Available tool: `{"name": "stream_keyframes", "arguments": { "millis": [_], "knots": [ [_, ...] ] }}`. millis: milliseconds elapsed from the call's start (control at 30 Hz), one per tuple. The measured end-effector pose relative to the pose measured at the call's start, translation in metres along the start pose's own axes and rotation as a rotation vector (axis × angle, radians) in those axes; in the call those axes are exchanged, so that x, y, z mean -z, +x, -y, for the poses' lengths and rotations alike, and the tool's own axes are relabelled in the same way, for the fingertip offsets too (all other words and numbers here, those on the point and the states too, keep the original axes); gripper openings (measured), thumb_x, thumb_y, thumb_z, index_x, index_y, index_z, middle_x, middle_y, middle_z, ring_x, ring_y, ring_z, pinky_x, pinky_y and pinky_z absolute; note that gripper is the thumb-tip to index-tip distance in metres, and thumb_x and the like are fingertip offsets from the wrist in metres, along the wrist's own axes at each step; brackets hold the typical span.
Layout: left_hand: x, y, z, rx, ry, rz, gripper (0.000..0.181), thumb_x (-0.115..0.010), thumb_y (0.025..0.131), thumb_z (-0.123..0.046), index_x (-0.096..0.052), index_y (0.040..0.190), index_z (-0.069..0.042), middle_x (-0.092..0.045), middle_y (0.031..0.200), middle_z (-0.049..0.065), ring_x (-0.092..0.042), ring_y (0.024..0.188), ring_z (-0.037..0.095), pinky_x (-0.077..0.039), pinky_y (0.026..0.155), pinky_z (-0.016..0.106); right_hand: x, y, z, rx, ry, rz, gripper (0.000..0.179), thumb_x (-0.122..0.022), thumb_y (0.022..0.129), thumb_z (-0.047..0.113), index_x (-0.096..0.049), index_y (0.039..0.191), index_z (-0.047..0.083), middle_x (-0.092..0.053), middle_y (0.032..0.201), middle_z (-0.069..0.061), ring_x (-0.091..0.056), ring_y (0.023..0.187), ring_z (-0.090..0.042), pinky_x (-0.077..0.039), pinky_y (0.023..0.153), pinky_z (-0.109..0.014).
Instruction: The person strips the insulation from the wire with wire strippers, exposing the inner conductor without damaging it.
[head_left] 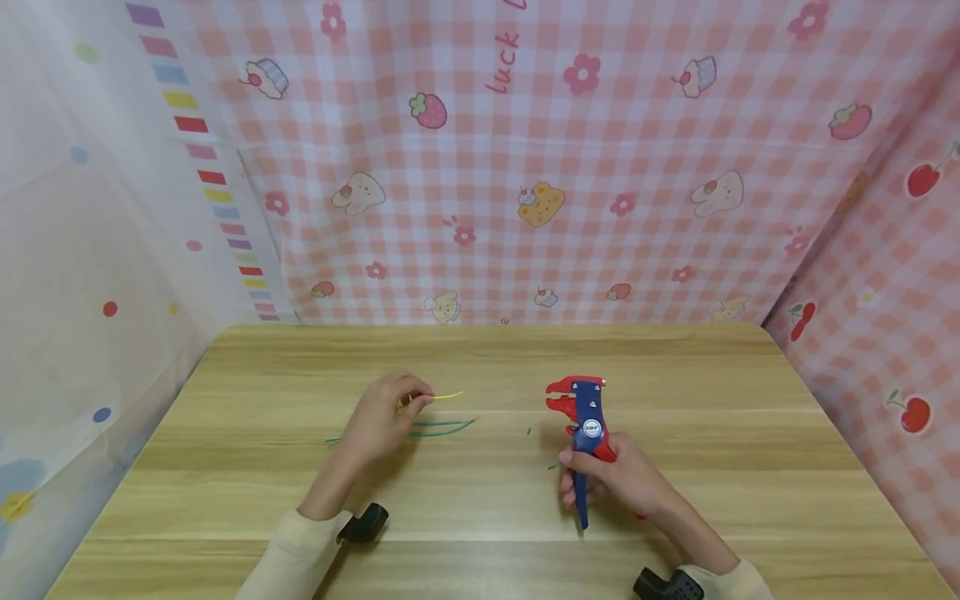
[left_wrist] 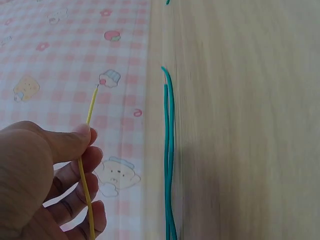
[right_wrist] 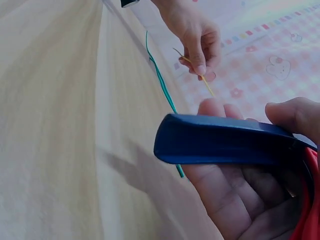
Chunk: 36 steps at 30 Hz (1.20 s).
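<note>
My left hand (head_left: 378, 423) pinches a thin yellow wire (left_wrist: 92, 107) between thumb and forefinger. One end sticks up past the fingertips and finishes in a thin dark tip; the rest runs down across the other fingers. Beside and below this hand, two green wires (left_wrist: 169, 135) lie side by side on the table. Over the table's right half, my right hand (head_left: 628, 477) grips a red and blue wire stripper (head_left: 588, 408). Its red head points left toward the yellow wire, with a gap between its jaws. The blue handle (right_wrist: 220, 142) crosses the fingers in the right wrist view.
Two tiny green scraps (head_left: 528, 431) lie on the wooden table (head_left: 465, 567) between the hands. A pink checked cloth (head_left: 502, 167) hangs behind the table's far edge, with more cloth along both sides. Black devices (head_left: 365, 523) are worn on both wrists.
</note>
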<state>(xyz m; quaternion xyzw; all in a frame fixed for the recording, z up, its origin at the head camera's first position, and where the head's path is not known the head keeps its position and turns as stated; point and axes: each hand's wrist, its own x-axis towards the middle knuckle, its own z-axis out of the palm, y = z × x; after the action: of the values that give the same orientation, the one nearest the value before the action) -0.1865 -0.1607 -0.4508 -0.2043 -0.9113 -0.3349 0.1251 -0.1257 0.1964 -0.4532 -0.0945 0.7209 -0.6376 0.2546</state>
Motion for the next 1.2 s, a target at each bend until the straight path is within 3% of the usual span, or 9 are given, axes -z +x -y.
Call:
{"name": "stream_keyframes", "arguments": {
  "millis": [233,467,800,1200],
  "knots": [
    [0.005,0.002,0.005,0.028,0.015,0.042,0.005,-0.072,0.096,-0.012,-0.076,0.095,-0.01,-0.07,0.09,-0.001,-0.056,0.079,0.011,-0.048,0.069,0.024,0.009,0.0,0.001,0.005,0.018,-0.027,0.05,-0.066,0.101,0.032,-0.055,0.118,-0.014,-0.071,0.091,-0.014,-0.074,0.082,-0.029,-0.063,0.079,-0.045],
    [0.003,0.004,0.011,0.056,0.025,0.067,0.005,-0.072,0.096,-0.014,-0.077,0.095,-0.011,-0.07,0.091,-0.001,-0.056,0.08,0.011,-0.048,0.069,0.024,0.018,-0.004,0.001,-0.034,-0.065,-0.124,0.049,-0.066,0.101,0.036,-0.057,0.119,-0.009,-0.07,0.094,-0.017,-0.076,0.081,-0.033,-0.063,0.075,-0.04],
    [0.0,0.005,0.017,0.062,0.04,0.077,0.006,-0.073,0.096,-0.014,-0.077,0.093,-0.01,-0.07,0.091,0.0,-0.055,0.079,0.011,-0.047,0.07,0.025,0.026,-0.005,0.001,-0.07,-0.152,-0.226,0.048,-0.068,0.099,0.038,-0.063,0.115,-0.007,-0.074,0.092,-0.012,-0.074,0.076,-0.023,-0.063,0.069,-0.036],
    [-0.002,0.007,0.019,0.104,0.047,0.128,0.005,-0.073,0.095,-0.012,-0.076,0.092,-0.011,-0.07,0.092,0.0,-0.054,0.081,0.012,-0.046,0.072,0.027,0.045,-0.009,-0.006,-0.135,-0.216,-0.371,0.044,-0.072,0.096,0.04,-0.069,0.096,-0.004,-0.073,0.076,-0.004,-0.074,0.065,-0.021,-0.062,0.064,-0.035]
  ]
}}
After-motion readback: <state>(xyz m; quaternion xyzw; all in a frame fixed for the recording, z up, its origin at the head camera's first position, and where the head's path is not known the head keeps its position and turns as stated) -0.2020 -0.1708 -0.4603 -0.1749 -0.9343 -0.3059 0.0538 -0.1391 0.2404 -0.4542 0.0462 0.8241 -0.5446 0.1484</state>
